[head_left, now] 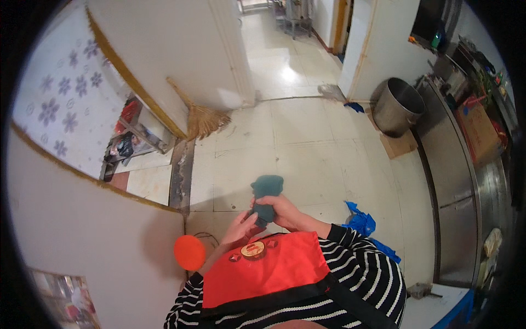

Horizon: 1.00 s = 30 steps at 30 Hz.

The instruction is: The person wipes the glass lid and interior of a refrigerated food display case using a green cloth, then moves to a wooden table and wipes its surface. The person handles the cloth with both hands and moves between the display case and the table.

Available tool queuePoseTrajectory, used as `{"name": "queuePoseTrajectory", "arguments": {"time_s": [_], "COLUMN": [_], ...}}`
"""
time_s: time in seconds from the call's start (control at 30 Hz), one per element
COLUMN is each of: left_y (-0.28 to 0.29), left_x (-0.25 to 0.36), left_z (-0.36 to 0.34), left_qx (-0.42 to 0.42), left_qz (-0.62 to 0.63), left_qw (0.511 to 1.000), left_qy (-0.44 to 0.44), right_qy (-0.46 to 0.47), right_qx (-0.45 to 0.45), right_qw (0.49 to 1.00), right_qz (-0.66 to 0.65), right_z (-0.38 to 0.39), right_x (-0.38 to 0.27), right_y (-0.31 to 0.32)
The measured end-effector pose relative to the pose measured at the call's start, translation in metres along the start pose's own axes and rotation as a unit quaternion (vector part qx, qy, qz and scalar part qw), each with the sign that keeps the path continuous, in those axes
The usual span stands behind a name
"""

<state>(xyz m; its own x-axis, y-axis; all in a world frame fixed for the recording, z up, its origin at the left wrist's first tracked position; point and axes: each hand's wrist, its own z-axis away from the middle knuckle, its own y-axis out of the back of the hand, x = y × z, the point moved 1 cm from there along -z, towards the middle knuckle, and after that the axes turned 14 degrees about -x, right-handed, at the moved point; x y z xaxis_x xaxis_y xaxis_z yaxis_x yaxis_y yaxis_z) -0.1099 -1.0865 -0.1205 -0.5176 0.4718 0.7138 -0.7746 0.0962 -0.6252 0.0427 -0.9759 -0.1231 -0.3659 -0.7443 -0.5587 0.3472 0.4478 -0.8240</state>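
Held out in front of my red apron [285, 257] is a dark green, soft-looking cloth item [266, 185], possibly a glove. My right hand [280, 210] is closed on its middle, thumb across it. My left hand [239, 228] grips its lower part from the left, fingertips pressed to it. An orange round object [189, 251], possibly a bowl or lid, is just left of my left forearm. Blue plastic [359, 221] lies on the floor right of my right arm.
A straw broom [205, 120] leans by the left doorway with a patterned curtain [68, 93]. A steel pot [399, 109] stands on cardboard [397, 147] beside steel units [455, 208] along the right. An open passage [287, 66] leads ahead. A white surface [438, 307] is at lower right.
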Motion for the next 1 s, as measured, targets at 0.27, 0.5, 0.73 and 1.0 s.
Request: {"name": "queuePoseTrajectory", "arguments": {"time_s": [0.27, 0.5, 0.73, 1.0], "left_y": [0.039, 0.057, 0.067, 0.118], "left_x": [0.034, 0.139, 0.217, 0.268], "left_z": [-0.136, -0.255, -0.356, -0.456], "left_qx": [-0.056, -0.076, -0.156, -0.068], "left_qz": [-0.020, -0.044, -0.150, -0.158], "left_qw": [0.998, 0.995, 0.974, 0.982], "left_qy": [0.012, -0.051, 0.066, 0.074], "right_qy": [0.057, 0.049, 0.103, 0.209], "right_qx": [0.051, 0.077, 0.172, 0.265], "right_qw": [0.997, 0.992, 0.976, 0.941], "right_qz": [0.032, 0.091, 0.081, -0.015], "right_z": [-0.039, -0.132, -0.174, -0.171], "right_x": [-0.087, -0.206, -0.295, -0.378], "right_y": [0.051, 0.069, 0.104, 0.219]}}
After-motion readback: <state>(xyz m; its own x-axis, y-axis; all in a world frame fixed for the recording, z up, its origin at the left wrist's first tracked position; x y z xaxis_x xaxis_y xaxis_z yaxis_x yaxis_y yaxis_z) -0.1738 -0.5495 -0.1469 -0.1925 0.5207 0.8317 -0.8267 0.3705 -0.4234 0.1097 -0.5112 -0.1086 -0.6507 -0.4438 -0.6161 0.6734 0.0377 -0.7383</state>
